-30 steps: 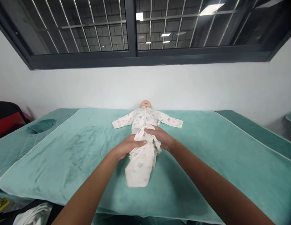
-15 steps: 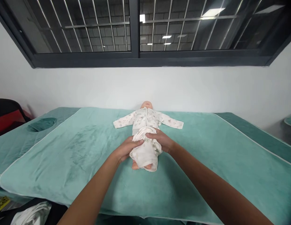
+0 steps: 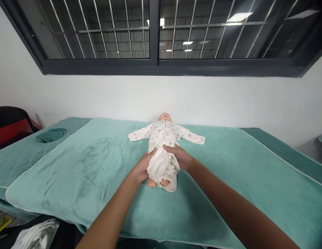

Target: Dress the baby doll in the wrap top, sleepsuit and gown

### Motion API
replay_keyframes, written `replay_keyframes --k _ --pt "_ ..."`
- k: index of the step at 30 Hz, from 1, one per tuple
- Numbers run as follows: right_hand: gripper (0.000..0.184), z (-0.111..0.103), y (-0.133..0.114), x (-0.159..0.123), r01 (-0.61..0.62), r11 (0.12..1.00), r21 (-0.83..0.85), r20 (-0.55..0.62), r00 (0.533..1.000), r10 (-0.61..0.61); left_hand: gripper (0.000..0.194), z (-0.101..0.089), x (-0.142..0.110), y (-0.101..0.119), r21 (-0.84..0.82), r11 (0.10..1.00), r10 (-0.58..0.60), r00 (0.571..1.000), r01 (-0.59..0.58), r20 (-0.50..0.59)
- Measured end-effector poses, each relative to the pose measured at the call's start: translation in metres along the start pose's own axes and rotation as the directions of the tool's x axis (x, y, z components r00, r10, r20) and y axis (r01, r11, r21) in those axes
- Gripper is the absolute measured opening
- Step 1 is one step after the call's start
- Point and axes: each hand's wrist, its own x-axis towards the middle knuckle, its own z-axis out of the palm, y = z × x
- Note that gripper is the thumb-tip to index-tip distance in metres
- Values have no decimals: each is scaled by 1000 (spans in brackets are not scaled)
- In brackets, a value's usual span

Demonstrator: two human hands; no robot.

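Note:
A baby doll [image 3: 164, 117] lies on its back with its head toward the wall, dressed in a white printed long-sleeved top [image 3: 158, 132]. Its sleeves are spread out to both sides. White printed baby pants [image 3: 162, 167] are bunched around its legs, and its bare feet [image 3: 151, 182] stick out at the near end. My left hand [image 3: 145, 166] grips the bunched pants from the left side, thumb on top. On the right side my right hand [image 3: 180, 156] is closed on the same cloth near the waist. The fingers beneath the fabric are hidden.
A green plush cover [image 3: 98, 166] lies over the bed, which has a face hole [image 3: 50, 135] at the left. Behind it rises a white wall with a barred window [image 3: 153, 65]. A black and red chair [image 3: 12, 126] stands left; white cloth [image 3: 37, 235] lies below the near edge.
My hands have shifted slightly on the bunched pants, with the left thumb now higher near the waist. More of the doll's feet shows. The whole view has moved a little.

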Motion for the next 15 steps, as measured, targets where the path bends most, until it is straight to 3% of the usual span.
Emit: replay_keyframes --k 3,7,10,15 --pt "45 4 4 0 9 998 -55 -26 1000 -11 50 -1 -2 3 22 1000 20 998 -22 52" --pt "47 7 1 -4 -82 934 -348 -48 996 70 50 5 -4 7 -134 982 119 989 -131 -89" --pt "45 8 -3 -5 -98 795 -598 -6 993 117 53 15 -22 5 -66 984 148 971 -163 -186" --pt "30 17 0 3 122 530 -839 173 984 47 54 35 -66 -22 0 980 181 889 -200 -421"
